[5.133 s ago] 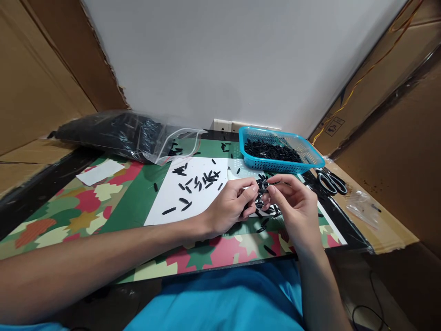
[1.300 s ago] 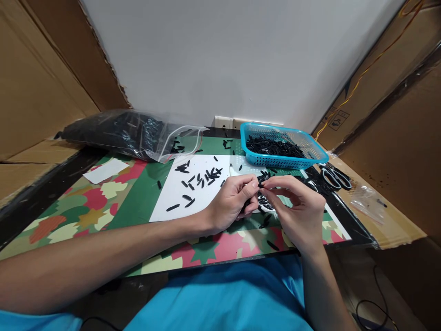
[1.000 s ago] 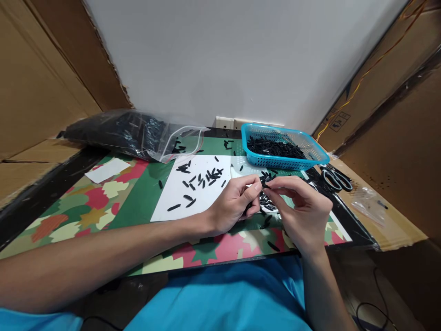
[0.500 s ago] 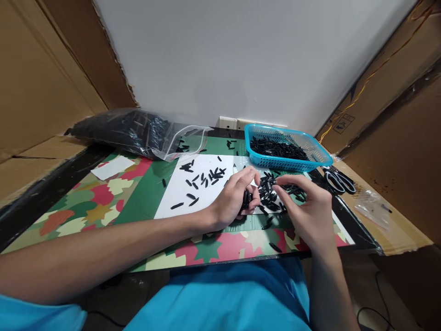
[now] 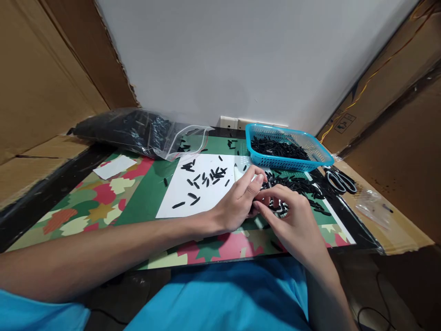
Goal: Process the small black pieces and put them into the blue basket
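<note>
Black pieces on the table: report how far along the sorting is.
Done: the blue basket already holds a layer of black pieces. In hand: the left hand and right hand meet over the loose pile, fingers on it. Left: scattered pieces on the white sheet and a full plastic bag.
</note>
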The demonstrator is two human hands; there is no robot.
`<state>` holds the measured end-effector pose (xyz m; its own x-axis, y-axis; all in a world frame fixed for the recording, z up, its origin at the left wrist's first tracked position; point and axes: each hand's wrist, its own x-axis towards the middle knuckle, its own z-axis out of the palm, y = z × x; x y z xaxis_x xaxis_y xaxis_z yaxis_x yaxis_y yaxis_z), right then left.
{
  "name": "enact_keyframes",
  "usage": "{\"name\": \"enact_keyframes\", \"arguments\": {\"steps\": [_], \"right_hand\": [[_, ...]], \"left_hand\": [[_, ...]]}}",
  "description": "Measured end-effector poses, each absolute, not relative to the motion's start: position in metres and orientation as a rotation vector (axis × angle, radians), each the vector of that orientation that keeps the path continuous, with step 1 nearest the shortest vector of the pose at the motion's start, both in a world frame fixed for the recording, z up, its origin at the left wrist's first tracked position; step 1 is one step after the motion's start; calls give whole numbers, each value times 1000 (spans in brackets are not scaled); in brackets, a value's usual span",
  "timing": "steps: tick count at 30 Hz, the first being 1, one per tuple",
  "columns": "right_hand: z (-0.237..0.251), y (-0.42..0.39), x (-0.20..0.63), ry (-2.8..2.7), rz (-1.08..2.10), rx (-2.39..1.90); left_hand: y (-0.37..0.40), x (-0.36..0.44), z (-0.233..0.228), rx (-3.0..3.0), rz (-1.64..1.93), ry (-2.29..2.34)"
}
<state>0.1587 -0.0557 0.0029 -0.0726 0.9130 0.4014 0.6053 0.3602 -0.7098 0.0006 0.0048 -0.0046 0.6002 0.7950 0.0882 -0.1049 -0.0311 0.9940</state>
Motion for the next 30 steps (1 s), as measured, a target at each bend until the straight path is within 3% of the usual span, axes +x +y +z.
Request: {"name": "enact_keyframes", "arguments": {"steps": [30], "right_hand": [[-4, -46, 180, -1395, 698, -1107]], "left_hand": [[10, 2, -3, 1362, 735, 554]]}}
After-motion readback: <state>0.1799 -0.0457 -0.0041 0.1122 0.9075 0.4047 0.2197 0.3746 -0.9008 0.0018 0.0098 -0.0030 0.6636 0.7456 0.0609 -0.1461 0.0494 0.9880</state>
